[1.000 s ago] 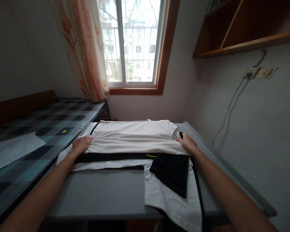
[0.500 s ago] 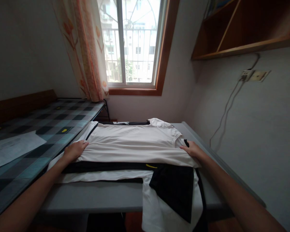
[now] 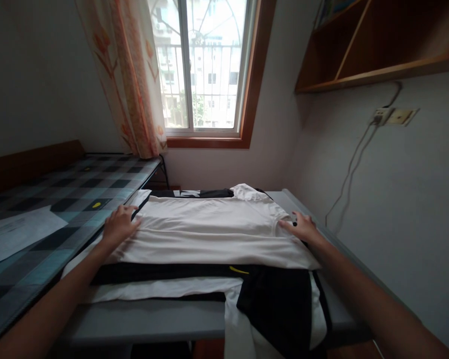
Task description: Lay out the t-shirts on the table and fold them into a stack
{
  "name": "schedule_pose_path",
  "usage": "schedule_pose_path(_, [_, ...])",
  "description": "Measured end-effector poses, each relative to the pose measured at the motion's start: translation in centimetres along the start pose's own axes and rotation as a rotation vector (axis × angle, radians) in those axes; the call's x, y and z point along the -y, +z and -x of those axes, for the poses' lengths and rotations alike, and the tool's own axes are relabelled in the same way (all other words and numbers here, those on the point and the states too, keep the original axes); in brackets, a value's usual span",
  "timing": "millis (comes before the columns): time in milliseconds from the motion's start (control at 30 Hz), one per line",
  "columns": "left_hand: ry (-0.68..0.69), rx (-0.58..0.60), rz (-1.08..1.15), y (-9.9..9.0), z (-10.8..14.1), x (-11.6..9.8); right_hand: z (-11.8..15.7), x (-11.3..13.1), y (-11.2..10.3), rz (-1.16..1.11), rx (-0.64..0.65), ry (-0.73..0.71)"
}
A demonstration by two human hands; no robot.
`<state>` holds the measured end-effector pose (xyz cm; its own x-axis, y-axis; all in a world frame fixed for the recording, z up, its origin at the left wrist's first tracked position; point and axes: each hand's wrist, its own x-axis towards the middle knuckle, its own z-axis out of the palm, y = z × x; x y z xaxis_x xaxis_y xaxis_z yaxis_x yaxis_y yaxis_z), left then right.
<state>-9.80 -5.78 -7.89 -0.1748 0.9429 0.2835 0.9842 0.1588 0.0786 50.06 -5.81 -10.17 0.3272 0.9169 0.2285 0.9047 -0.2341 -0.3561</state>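
Note:
A white T-shirt point(image 3: 209, 219) lies sideways over other black and white shirts, its near part folded back in a long strip. My left hand point(image 3: 120, 225) rests at the shirt's left end with fingers spread. At the right end, by the neckline, my right hand point(image 3: 303, 229) has its thumb and fingers apart, the thumb tip at the white cloth. Below the fold shows a black shirt point(image 3: 275, 294) with a small yellow mark; its sleeve and a white sleeve point(image 3: 235, 319) hang over the front edge of the grey table point(image 3: 153, 316).
On the left stands a bed with a checked mattress point(image 3: 108, 174), a white paper point(image 3: 22, 234) lying on it. A window point(image 3: 200, 75) with a flowered curtain point(image 3: 130, 99) is ahead. At right are a wooden shelf point(image 3: 322, 55), a wall socket point(image 3: 381, 115) and a hanging cord.
Both hands have loosened on the white T-shirt and their fingers have spread. The view has shifted slightly, so the shirts sit a little lower in the picture.

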Motion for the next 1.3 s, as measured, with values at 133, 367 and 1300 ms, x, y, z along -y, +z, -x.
schedule_pose_path(133, [0.341,0.013,0.23,1.0,-1.2,-4.9,-2.2,3.6,-0.2,0.083,-0.073,-0.036])
schedule_pose_path(367, [0.692,0.178,0.34,3.7,-2.6,-10.9,-7.8,10.1,2.3,0.124,0.07,-0.196])
schedule_pose_path(1300, [0.553,0.074,0.327,5.8,-1.2,-11.4,-17.1,16.1,8.8,0.053,0.141,-0.063])
